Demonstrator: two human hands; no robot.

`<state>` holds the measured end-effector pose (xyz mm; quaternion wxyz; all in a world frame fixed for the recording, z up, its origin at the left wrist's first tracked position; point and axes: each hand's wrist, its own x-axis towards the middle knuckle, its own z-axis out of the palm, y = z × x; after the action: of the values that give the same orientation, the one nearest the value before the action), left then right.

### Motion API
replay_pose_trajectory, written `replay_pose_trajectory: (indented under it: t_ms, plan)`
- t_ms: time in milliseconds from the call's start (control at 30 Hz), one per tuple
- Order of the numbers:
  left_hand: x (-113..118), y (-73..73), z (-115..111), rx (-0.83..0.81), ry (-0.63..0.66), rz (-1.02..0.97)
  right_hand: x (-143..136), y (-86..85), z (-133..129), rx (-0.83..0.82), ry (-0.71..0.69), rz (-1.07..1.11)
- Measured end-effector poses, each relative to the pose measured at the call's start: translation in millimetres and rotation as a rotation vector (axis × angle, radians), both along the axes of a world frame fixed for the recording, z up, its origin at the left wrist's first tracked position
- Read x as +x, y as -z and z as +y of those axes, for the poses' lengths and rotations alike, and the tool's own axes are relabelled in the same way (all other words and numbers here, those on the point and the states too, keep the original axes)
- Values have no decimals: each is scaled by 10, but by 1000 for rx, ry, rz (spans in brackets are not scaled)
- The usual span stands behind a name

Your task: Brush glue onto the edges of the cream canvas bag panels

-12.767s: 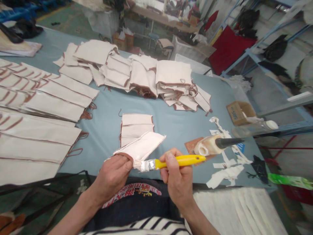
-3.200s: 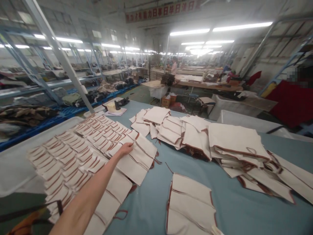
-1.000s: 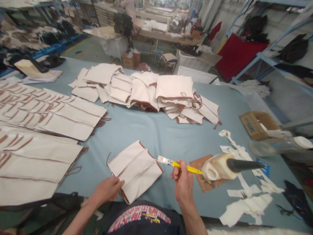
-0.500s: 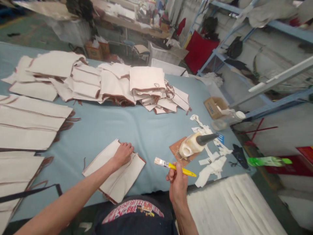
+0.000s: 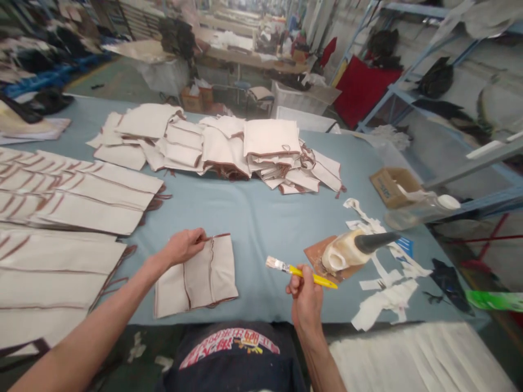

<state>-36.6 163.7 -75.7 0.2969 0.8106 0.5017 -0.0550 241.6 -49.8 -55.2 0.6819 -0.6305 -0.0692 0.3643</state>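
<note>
Left hand [image 5: 187,244] grips the panel [image 5: 200,279], right hand [image 5: 307,296] the brush [image 5: 293,269], off it. Nine-o'clock stack [image 5: 57,272] seems done, twelve-o'clock pile [image 5: 220,146] left.

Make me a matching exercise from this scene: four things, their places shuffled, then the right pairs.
Things
1. Yellow-handled flat paintbrush
2. Single cream fabric piece with brown edging
3. Stained cream container with a round open mouth
4. Clear bottle with a white cap

Places
A. On a flat brown sheet
B. Held in the right grip
C. Beside the brown cardboard box
D. Touched by the left grip

Pairs: 1-B, 2-D, 3-A, 4-C
</note>
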Motion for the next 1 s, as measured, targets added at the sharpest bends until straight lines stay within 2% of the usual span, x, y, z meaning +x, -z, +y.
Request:
replay_pose_trajectory:
  t_ms: [100,200,300,433,600,667,767,867,1000]
  plan:
    - [-211,-167,-199,-138,-56,-130,-102,-64,143,18,-52,-26]
    - [-336,-300,-417,-295,-102,-266,-216,-132,250,42,-100,-48]
    - [-437,-430,-572,-380,-175,-393,-322,-203,312,78,-141,-48]
    - [-505,-606,-672,-408,-264,-511,-424,-320,337,107,-174,-46]
    - [-428,-826,-811,-452,-330,-608,-524,-534,337,152,-188,-27]
    - [-400,-926,-884,-438,-361,-655,-569,-644,334,171,-190,-5]
    - [-378,-1040,-985,-386,-475,-806,-624,-807,323,193,-180,24]
    - [-313,-1022,-1091,-411,-570,-911,-650,-915,301,211,-165,29]
    - [-122,-813,-1293,-529,-588,-864,-681,-895,252,216,-196,15]
